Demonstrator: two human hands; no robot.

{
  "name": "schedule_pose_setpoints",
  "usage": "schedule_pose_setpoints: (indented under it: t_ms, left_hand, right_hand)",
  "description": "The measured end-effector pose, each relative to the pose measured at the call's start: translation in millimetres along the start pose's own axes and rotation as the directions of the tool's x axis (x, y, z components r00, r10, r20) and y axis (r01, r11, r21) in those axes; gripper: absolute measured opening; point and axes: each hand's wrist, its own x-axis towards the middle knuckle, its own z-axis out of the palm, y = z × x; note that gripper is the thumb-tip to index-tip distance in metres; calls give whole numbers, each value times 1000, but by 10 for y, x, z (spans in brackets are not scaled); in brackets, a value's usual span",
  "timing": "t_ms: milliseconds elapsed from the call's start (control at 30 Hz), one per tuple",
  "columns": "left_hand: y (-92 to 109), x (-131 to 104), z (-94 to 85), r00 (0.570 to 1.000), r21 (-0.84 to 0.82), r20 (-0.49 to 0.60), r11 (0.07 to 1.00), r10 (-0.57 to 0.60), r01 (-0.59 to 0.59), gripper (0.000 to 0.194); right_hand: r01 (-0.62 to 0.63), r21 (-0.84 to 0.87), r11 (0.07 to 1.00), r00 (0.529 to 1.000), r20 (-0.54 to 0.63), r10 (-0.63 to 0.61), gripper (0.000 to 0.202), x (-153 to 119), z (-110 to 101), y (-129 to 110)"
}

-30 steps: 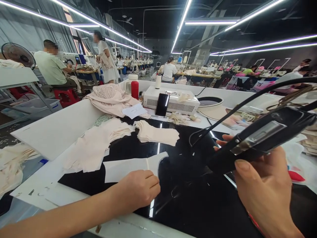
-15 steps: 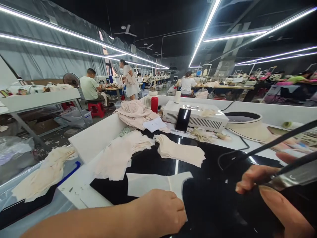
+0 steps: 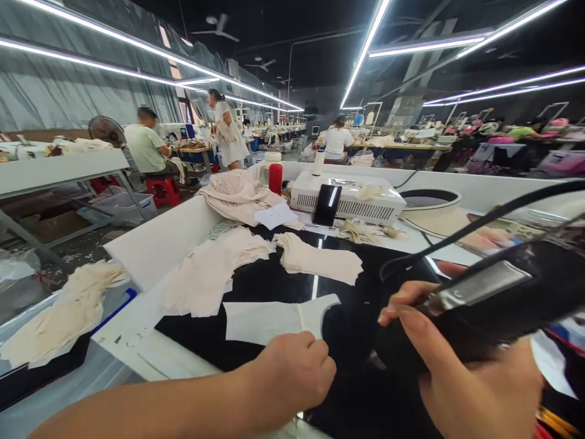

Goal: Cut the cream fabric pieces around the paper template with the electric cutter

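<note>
A white fabric piece point(image 3: 260, 320) lies flat on the black tabletop point(image 3: 365, 390), with a curved cut at its right end. My left hand point(image 3: 297, 372) is closed at that piece's near right edge; the fingertips are hidden beneath the hand. To the right, my right hand point(image 3: 475, 378) is wrapped round a black corded hand tool point(image 3: 539, 299) with a silvery panel. The tool is held above the tabletop, its front end dark and blurred. Behind the fabric piece lie two stacks of cream fabric pieces, one to the left point(image 3: 201, 274) and one in the middle point(image 3: 320, 259).
At the back stand a white vented box point(image 3: 347, 198), a leaning phone point(image 3: 326, 206), a red thread cone point(image 3: 275, 178) and a round cream container point(image 3: 429, 204). Bunched pink fabric point(image 3: 237, 198) sits behind the stacks. The tool's black cable point(image 3: 475, 225) crosses the right side. Other people work farther off.
My right hand has come leftward with the corded tool, and more of the tool shows. My left hand stays closed at the white piece. The whole view has shifted slightly.
</note>
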Motion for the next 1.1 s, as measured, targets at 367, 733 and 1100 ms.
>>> schedule_pose_setpoints:
  t_ms: [367,733,1100]
  left_hand:
    - [-187,-65,-170,934,-561,133,751,-333,348,17]
    - [-188,-62,-132,922,-622,170,688,-348,374,14]
    - [-180,-68,-134,923,-667,159,651,-351,363,14]
  right_hand:
    - [-76,449,890,988,151,8,49,-179,273,-147]
    - [-53,481,875,989,147,-21,46,-183,387,-68]
    - [-36,448,893,985,165,-43,41,-233,372,-54]
